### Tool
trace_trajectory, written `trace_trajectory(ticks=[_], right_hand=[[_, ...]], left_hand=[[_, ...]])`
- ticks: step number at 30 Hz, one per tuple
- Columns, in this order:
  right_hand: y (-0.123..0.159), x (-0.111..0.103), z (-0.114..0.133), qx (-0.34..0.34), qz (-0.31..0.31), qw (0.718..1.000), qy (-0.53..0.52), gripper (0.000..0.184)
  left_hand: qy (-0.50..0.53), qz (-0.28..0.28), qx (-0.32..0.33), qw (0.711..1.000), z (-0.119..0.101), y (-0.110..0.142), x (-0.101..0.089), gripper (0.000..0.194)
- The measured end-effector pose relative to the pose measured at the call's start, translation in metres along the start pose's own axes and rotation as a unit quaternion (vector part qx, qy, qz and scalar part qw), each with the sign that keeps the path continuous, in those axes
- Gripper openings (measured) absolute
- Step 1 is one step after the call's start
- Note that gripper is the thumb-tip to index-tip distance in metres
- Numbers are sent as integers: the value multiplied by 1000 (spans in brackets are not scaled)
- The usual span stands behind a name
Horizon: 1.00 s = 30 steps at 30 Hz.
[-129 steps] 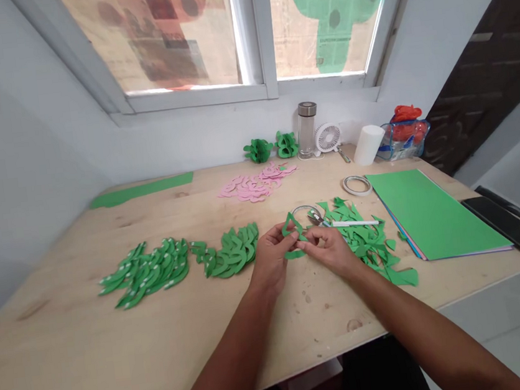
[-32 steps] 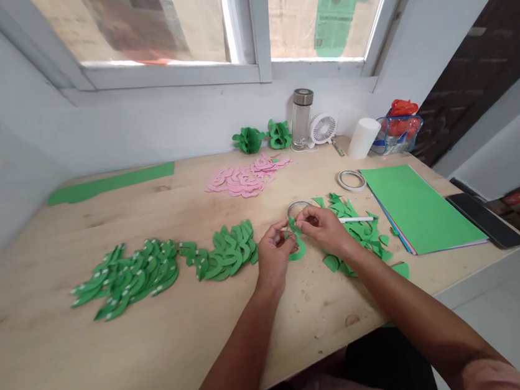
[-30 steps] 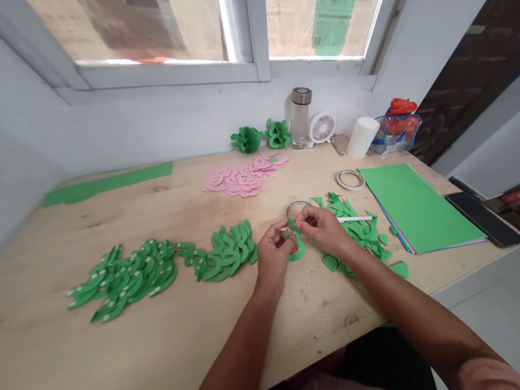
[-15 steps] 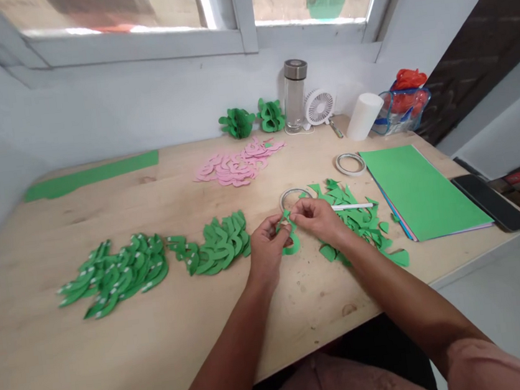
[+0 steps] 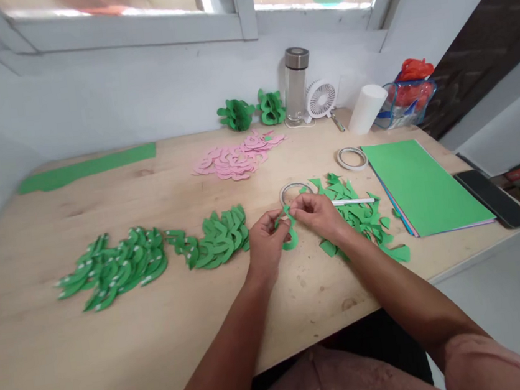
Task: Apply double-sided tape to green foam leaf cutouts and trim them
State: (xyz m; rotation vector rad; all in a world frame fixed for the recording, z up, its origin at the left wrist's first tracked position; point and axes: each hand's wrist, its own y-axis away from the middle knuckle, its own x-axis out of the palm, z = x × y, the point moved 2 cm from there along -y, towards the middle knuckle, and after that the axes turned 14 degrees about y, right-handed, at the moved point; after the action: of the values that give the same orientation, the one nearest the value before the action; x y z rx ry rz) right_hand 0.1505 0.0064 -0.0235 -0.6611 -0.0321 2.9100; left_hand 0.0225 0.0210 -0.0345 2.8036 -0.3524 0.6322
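Observation:
A curved green paper cutout (image 5: 293, 239) hangs from my left hand (image 5: 265, 239), its upper part pinched between thumb and fingers. My right hand (image 5: 314, 212) pinches at the top end of the same cutout; whether anything small is between these fingertips is hidden. Just behind the hands lies a roll of tape (image 5: 282, 190). Left of them is a pile of green cutouts (image 5: 221, 240), and further left a larger pile of green cutouts with small white patches (image 5: 122, 264). Green paper scraps (image 5: 366, 223) lie beside my right hand.
A white pen (image 5: 352, 201) rests on the scraps. Green paper sheets (image 5: 428, 185), a dark phone (image 5: 492, 196) and a second tape roll (image 5: 363, 164) lie right. Pink cutouts (image 5: 232, 162), a glass bottle (image 5: 295, 88) and a small fan (image 5: 321, 98) are at the back.
The whole view has shifted slightly, so the back of the table sits higher. Both hands stay at the cutout with only slight finger movement.

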Motion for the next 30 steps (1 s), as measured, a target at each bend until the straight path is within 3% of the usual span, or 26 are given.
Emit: trace_trajectory(ticks=[13, 22, 30], right_hand=[[4, -3, 5, 12, 13, 1000, -9, 12], [3, -2, 4, 11, 13, 1000, -4, 10], [4, -2, 3, 7, 6, 1000, 8, 9]], left_hand=[[-108, 32, 113, 987, 6, 1, -3, 15], [-44, 14, 63, 997, 1, -2, -1, 12], [-31, 11, 64, 997, 1, -1, -1, 6]])
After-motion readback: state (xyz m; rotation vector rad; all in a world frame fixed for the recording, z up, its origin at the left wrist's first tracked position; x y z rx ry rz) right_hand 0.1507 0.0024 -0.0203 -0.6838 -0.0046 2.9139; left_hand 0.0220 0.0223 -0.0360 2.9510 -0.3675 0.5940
